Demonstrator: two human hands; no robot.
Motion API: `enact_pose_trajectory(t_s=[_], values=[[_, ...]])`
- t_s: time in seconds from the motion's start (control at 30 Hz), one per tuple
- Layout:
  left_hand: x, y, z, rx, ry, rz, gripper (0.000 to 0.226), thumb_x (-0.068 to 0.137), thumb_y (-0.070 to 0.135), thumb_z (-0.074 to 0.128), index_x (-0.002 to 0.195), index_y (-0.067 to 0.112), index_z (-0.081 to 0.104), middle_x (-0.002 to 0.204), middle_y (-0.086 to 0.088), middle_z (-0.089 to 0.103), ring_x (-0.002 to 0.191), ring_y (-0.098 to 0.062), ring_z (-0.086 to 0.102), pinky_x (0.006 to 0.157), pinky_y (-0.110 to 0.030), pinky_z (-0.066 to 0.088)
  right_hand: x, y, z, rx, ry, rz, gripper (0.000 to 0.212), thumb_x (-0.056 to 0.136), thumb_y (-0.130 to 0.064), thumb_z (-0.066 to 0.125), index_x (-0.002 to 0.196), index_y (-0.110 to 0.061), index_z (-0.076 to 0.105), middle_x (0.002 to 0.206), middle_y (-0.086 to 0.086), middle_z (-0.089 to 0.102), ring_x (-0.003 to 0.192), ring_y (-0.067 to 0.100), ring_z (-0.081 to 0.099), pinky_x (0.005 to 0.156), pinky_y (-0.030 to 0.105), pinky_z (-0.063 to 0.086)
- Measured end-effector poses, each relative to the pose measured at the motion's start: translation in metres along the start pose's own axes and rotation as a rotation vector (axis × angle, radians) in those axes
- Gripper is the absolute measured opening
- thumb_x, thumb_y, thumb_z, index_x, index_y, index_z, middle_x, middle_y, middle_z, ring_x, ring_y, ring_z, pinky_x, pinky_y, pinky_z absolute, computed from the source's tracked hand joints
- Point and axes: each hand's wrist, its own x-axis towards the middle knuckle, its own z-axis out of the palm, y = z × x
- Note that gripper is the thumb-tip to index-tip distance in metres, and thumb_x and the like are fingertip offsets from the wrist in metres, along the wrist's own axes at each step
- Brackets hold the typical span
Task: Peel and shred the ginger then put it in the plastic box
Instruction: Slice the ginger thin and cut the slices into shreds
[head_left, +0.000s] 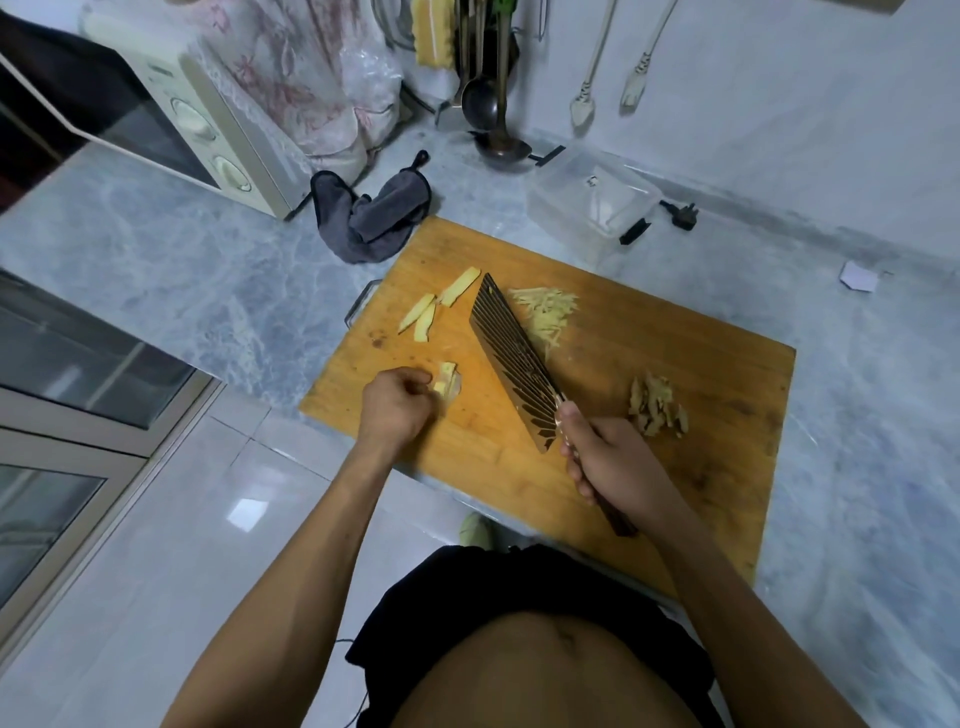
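Head cam view, looking down at my wooden cutting board (649, 395) on the marble worktop (182, 270). My left hand (397, 405) is curled up, fingertips pinching a small stack of ginger slices (445, 382) down against the board near its left edge. My right hand (610, 460) is wrapped around the handle of the cleaver (514, 364), with the blade angled up and to the left across the middle of the board, flat side facing the camera.

Just right of the blade's far end sits a pile of shredded ginger (545, 312). On the other side, toward the board's far left corner, a few long ginger slices (439, 304) are lying loose. The brownish ginger peelings (657, 405) are heaped near the right side, just beside my right hand.

The plastic box (592, 208) sits on the worktop just past the board's far edge. There's a grey cloth (374, 215) bunched up at the far left corner, next to the microwave (171, 119).
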Motion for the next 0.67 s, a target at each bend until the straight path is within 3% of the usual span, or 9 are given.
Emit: enact_pose_trajectory(t_s=[0.1, 0.27, 0.4, 0.53, 0.67], values=[[-0.008, 0.009, 0.004, 0.161, -0.005, 0.066, 0.010, 0.085, 0.020, 0.070, 0.092, 0.014, 0.074, 0.091, 0.000, 0.070, 0.089, -0.019, 0.062, 0.075, -0.022, 0.041, -0.004, 0.000, 0.003, -0.033, -0.010, 0.013, 0.059, 0.101, -0.057, 0.039, 0.072, -0.009, 0.058, 0.055, 0.006, 0.056, 0.046, 0.018, 0.051, 0.046, 0.027, 0.043], [-0.011, 0.009, 0.014, 0.159, -0.009, -0.040, 0.015, 0.083, 0.011, 0.066, 0.075, 0.022, 0.071, 0.087, -0.005, 0.073, 0.085, -0.024, 0.068, 0.073, -0.026, 0.049, -0.008, 0.004, 0.005, -0.092, -0.041, 0.019, 0.057, 0.101, -0.057, 0.039, 0.075, -0.010, 0.058, 0.054, 0.002, 0.056, 0.044, 0.014, 0.052, 0.046, 0.026, 0.045], [-0.019, 0.007, 0.034, -0.016, -0.014, -0.160, 0.008, 0.080, 0.016, 0.074, 0.072, 0.013, 0.075, 0.074, -0.007, 0.074, 0.077, -0.025, 0.071, 0.081, -0.036, 0.058, -0.010, 0.006, 0.004, -0.145, -0.056, 0.003, 0.059, 0.100, -0.060, 0.038, 0.075, -0.010, 0.059, 0.056, 0.003, 0.057, 0.047, 0.017, 0.054, 0.051, 0.031, 0.048], [-0.029, 0.011, 0.051, -0.280, 0.011, -0.308, 0.011, 0.080, 0.009, 0.075, 0.070, 0.006, 0.073, 0.058, -0.009, 0.070, 0.052, -0.020, 0.065, 0.075, -0.042, 0.061, -0.010, 0.006, 0.003, -0.163, -0.060, -0.008, 0.062, 0.099, -0.060, 0.038, 0.078, -0.006, 0.060, 0.054, 0.001, 0.056, 0.047, 0.015, 0.055, 0.052, 0.031, 0.050], [-0.032, 0.009, 0.054, -0.349, 0.034, -0.309, 0.014, 0.082, 0.016, 0.075, 0.069, 0.012, 0.071, 0.064, -0.008, 0.072, 0.063, -0.025, 0.069, 0.079, -0.043, 0.060, -0.007, 0.006, -0.005, -0.219, -0.080, -0.010, 0.069, 0.099, -0.060, 0.038, 0.085, 0.004, 0.061, 0.057, 0.002, 0.059, 0.046, 0.013, 0.056, 0.050, 0.027, 0.050]])
